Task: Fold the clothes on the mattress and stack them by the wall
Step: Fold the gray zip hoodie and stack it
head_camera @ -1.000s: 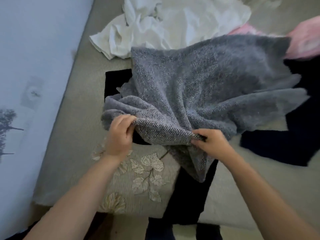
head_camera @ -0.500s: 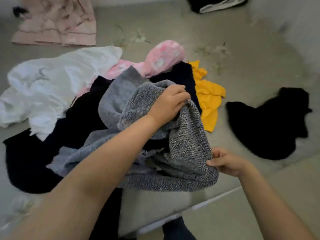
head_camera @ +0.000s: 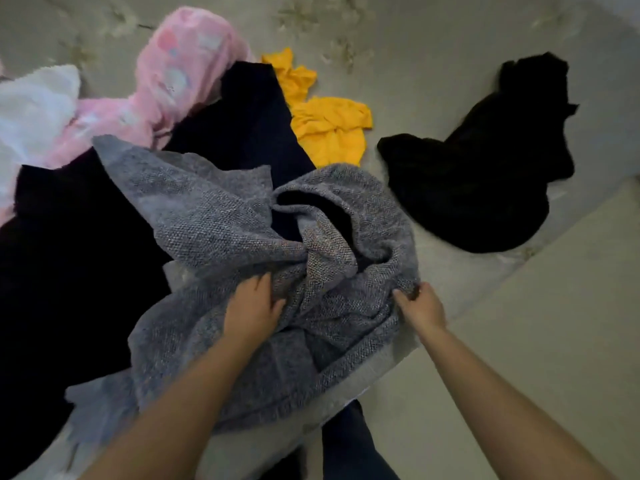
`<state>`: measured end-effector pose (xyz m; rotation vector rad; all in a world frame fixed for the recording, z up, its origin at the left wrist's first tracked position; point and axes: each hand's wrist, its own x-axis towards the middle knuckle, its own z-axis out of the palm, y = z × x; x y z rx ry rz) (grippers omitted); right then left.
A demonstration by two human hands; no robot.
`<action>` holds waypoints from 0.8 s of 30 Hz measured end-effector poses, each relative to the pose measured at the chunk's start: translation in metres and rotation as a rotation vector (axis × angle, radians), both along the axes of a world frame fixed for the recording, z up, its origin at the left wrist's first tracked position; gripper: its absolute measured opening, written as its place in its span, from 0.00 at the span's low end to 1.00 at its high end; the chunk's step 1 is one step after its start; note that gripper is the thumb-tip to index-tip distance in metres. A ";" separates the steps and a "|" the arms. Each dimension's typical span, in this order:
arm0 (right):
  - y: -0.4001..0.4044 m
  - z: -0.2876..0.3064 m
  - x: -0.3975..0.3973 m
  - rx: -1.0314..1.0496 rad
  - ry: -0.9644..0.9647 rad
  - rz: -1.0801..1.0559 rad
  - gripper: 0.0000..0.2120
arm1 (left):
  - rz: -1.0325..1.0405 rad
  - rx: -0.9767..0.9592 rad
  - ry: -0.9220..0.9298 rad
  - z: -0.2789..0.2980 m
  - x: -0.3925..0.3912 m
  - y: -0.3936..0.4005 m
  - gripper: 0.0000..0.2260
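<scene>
A grey knitted sweater point(head_camera: 221, 230) lies crumpled and twisted near the front edge of the beige mattress point(head_camera: 398, 39). My left hand point(head_camera: 251, 306) grips a bunched fold near the sweater's middle. My right hand point(head_camera: 420, 308) pinches its right edge. The sweater rests partly on a large dark navy garment point(head_camera: 79, 258). Behind them lie a pink patterned fleece piece point(head_camera: 173, 81), a white garment point(head_camera: 31, 109) and a yellow garment point(head_camera: 325, 123).
A black garment point(head_camera: 485, 174) lies by itself on the right of the mattress. The pale floor point(head_camera: 536, 323) shows at lower right, beyond the mattress edge. My dark trouser leg point(head_camera: 349, 445) is at the bottom.
My left hand has come down from the raised top of the sweater to its middle. The sweater has dropped and spread lower on the pile. My right hand keeps hold of the right edge.
</scene>
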<state>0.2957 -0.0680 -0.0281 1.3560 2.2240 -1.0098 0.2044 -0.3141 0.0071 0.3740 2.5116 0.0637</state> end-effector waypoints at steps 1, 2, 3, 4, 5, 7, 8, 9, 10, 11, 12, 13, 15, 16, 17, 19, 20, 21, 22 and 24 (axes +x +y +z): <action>-0.001 -0.005 0.000 0.029 -0.027 0.012 0.22 | -0.013 -0.035 0.031 -0.006 0.001 0.002 0.27; 0.000 -0.010 -0.001 0.051 -0.059 0.016 0.21 | -0.031 -0.051 0.077 -0.013 -0.001 0.005 0.27; 0.000 -0.014 -0.001 0.060 -0.086 0.015 0.21 | -0.050 -0.056 0.117 -0.018 -0.002 0.009 0.26; 0.001 -0.017 -0.002 0.067 -0.099 0.011 0.20 | -0.069 -0.053 0.147 -0.022 -0.004 0.014 0.25; 0.002 -0.019 -0.002 0.073 -0.098 0.002 0.20 | -0.094 -0.055 0.166 -0.026 -0.005 0.018 0.23; 0.005 -0.021 -0.001 0.067 -0.051 -0.031 0.19 | -0.173 -0.087 0.183 -0.029 -0.008 0.025 0.16; 0.007 -0.021 0.000 0.041 -0.016 -0.061 0.18 | -0.200 -0.104 0.186 -0.029 -0.010 0.027 0.13; 0.010 -0.019 0.001 -0.006 0.026 -0.105 0.18 | -0.194 -0.094 0.176 -0.027 -0.012 0.029 0.11; 0.013 -0.015 0.002 -0.064 0.076 -0.154 0.17 | -0.148 -0.052 0.162 -0.022 -0.013 0.030 0.09; 0.018 -0.008 0.003 -0.120 0.130 -0.191 0.17 | -0.063 0.028 0.148 -0.013 -0.016 0.030 0.07; 0.023 0.000 0.002 -0.158 0.192 -0.199 0.17 | 0.033 0.135 0.140 -0.003 -0.020 0.028 0.07; 0.030 0.010 0.001 -0.184 0.259 -0.180 0.16 | 0.121 0.243 0.135 0.009 -0.027 0.023 0.08; 0.047 0.037 -0.005 -0.244 0.404 -0.111 0.16 | 0.259 0.411 0.104 0.040 -0.049 0.001 0.10; 0.056 0.051 -0.010 -0.286 0.458 -0.062 0.17 | 0.327 0.486 0.036 0.057 -0.064 -0.016 0.09; 0.064 0.066 -0.016 -0.324 0.486 0.002 0.18 | 0.408 0.558 -0.076 0.076 -0.077 -0.035 0.09; 0.073 0.092 -0.033 -0.397 0.482 0.128 0.21 | 0.509 0.610 -0.295 0.106 -0.094 -0.063 0.10; 0.072 0.101 -0.043 -0.441 0.457 0.172 0.21 | 0.451 0.515 -0.282 0.111 -0.096 -0.071 0.09; 0.067 0.106 -0.054 -0.473 0.419 0.205 0.21 | 0.379 0.388 -0.213 0.110 -0.095 -0.074 0.07; 0.060 0.107 -0.064 -0.476 0.369 0.225 0.20 | 0.318 0.284 -0.101 0.105 -0.092 -0.074 0.08; 0.043 0.099 -0.079 -0.402 0.260 0.260 0.15 | 0.257 0.234 0.061 0.092 -0.076 -0.068 0.15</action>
